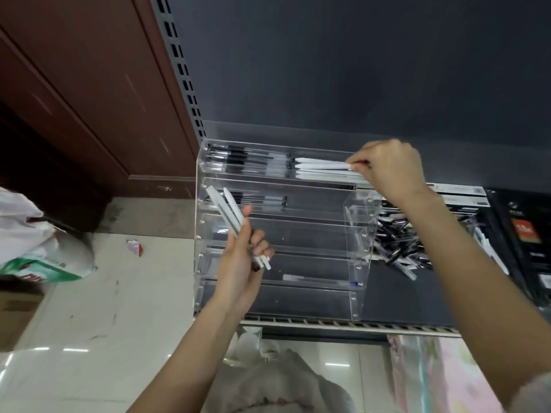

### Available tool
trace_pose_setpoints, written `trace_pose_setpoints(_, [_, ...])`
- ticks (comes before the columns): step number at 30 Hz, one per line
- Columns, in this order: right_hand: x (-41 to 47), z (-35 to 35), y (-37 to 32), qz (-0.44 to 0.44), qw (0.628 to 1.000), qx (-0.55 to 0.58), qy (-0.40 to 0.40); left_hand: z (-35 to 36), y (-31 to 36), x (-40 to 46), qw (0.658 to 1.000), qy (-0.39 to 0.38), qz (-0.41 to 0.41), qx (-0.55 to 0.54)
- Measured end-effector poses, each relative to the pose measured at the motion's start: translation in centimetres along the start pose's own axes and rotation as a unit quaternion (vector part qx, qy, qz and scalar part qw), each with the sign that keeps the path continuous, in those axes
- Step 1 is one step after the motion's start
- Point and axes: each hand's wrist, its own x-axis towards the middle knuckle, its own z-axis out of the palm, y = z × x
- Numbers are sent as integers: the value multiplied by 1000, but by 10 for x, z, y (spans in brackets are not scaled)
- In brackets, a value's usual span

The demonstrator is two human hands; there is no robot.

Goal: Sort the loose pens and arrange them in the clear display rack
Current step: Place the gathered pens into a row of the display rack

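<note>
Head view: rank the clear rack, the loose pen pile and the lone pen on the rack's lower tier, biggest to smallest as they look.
1. Rack: largest by far.
2. Pen pile: clearly smaller than the rack.
3. Lone pen: smallest, a single thin stick.

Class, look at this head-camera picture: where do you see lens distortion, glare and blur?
Head view: the wide lens bends the slotted grey shelf upright and brown wooden panel; ceiling lights glare off the glossy tiled floor; the clear acrylic display rack reflects faintly; the loose pile of dark pens looks soft.
</note>
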Motion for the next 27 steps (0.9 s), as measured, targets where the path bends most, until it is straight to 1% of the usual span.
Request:
trace_pose_setpoints(2, [6,4,3,8,999,-14,-31,4,-2,1,1000,1,3,5])
trace_pose_setpoints(5, [9,10,6,26,999,-13,-23,8,-6,0,1000,0,13,19])
trace_pose_setpoints(8, [5,9,5,22,1000,-9,-15,11,-9,-2,1000,-7,4,27])
trace_pose_setpoints(9, [0,5,2,16,1000,24,6,12,-10,-2,1000,-13,-2,18])
trace_pose_setpoints(10, [-8,0,-4,9,996,83,38,14,-10,-3,1000,-19,-6,9])
trace_pose_setpoints(11, [-18,-6,-15,1,985,157,73,16,-11,-3,1000,-21,-9,3])
trace_pose_setpoints(12, [-30,-11,-29,-7,971,224,88,19,-12,-3,1000,-22,-10,-1])
trace_pose_setpoints(13, [-43,-14,-46,-12,959,273,73,21,-13,-3,1000,-23,-9,-2])
trace_pose_setpoints(14, [-56,-14,-63,-16,952,302,36,24,-14,-4,1000,-25,-8,-2])
trace_pose_setpoints(16, [-76,-6,-92,-16,946,320,-43,28,-18,-5,999,-37,-8,-1])
trace_pose_setpoints(17, [-83,0,-101,-12,945,321,-66,29,-20,-6,999,-44,-12,-1])
trace_pose_setpoints(19, [-91,12,-110,9,928,364,-81,31,-24,-8,998,-51,-24,1])
trace_pose_setpoints(21, [-93,14,-108,48,893,438,-91,30,-27,-8,998,-55,-24,7])
trace_pose_setpoints(22, [-91,12,-101,65,885,454,-87,30,-27,-7,998,-58,-19,11])
trace_pose_setpoints(23, [-88,7,-91,74,888,449,-68,28,-27,-6,998,-59,-12,18])
trace_pose_setpoints(24, [-83,1,-76,73,905,419,-27,26,-27,-4,998,-58,-4,29])
trace_pose_setpoints(26, [-67,-13,-43,48,951,295,78,20,-24,-3,998,-44,7,52])
trace_pose_setpoints(27, [-56,-19,-28,37,967,229,109,18,-22,-4,998,-35,7,53])
